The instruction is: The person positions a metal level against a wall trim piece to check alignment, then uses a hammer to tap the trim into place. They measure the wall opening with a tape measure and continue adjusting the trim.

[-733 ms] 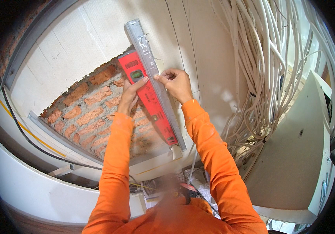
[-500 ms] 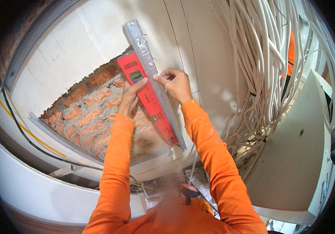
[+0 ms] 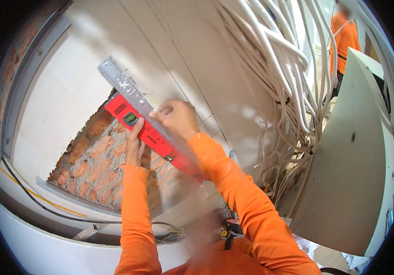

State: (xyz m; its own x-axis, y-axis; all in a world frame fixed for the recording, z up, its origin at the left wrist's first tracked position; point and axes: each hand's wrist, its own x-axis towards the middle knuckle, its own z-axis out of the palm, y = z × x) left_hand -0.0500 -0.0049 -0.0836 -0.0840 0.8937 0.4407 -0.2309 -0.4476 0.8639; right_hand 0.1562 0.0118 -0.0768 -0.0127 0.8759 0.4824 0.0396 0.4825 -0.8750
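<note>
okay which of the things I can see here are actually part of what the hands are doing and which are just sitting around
In use:
red spirit level, under the left hand
grey metal strip, under the right hand
white wall board

Just there:
white cable bundle
black cable
grey panel
</note>
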